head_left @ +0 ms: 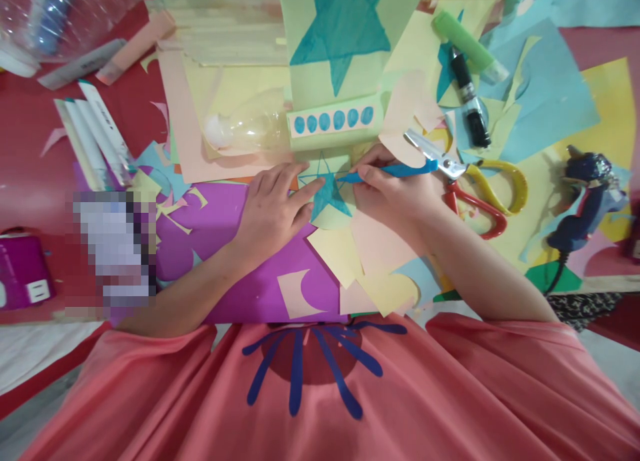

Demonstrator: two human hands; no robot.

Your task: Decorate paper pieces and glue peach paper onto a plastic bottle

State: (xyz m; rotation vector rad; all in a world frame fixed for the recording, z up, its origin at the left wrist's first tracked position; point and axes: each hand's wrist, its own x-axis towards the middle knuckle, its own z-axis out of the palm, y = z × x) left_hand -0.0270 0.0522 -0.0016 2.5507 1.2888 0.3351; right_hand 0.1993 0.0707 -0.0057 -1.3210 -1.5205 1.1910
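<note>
My right hand (387, 181) is closed round a blue marker pen (400, 171), its tip on a small pale-green paper (333, 162). On that paper a star (329, 199) is outlined in blue and partly coloured in. Flat beside it, fingers spread, my left hand (277, 204) presses the paper's left edge. Just beyond lies a pink strip with blue dots (334, 121) on a green paper piece. Farther back is a larger sheet with a teal star (343, 27). Scissors (460, 181) with yellow and red handles rest right of my right hand.
White markers (97, 134) and paper scraps (183, 207) lie at the left. A clear plastic bottle (245, 129) sits behind my left hand. To the right are a black marker (470, 97), a green marker (470, 46) and a dark corded tool (583, 197). Purple sheets (210, 231) cover the near table.
</note>
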